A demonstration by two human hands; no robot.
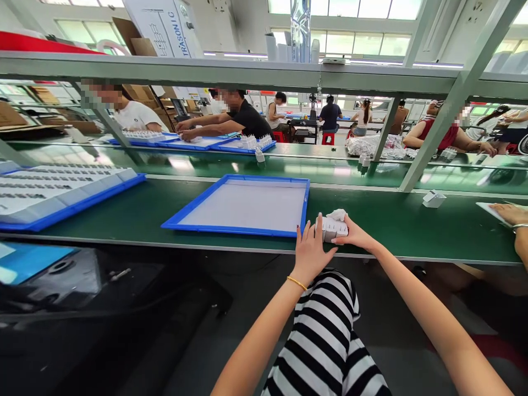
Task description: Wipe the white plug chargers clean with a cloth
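Note:
My right hand (358, 234) grips a small white-and-grey block (329, 234) with a row of dark marks on top, close to the table's front edge. It may be several pieces side by side; I cannot tell. A crumpled white wad, perhaps cloth (337, 214), lies against the block's far side by my right fingers. My left hand (311, 247) is open with fingers spread, just left of the block; its index finger reaches the block's side. Left of that hand, a blue-rimmed tray (235, 230) with a bare white bottom rests on the green table (391, 231).
At the left stands another blue tray (82, 204) filled with rows of white pieces. A white box-like piece (434, 199) lies to the right. A neighbour's hand (509, 213) is at the far right. A metal frame post (437, 115) rises beyond the table.

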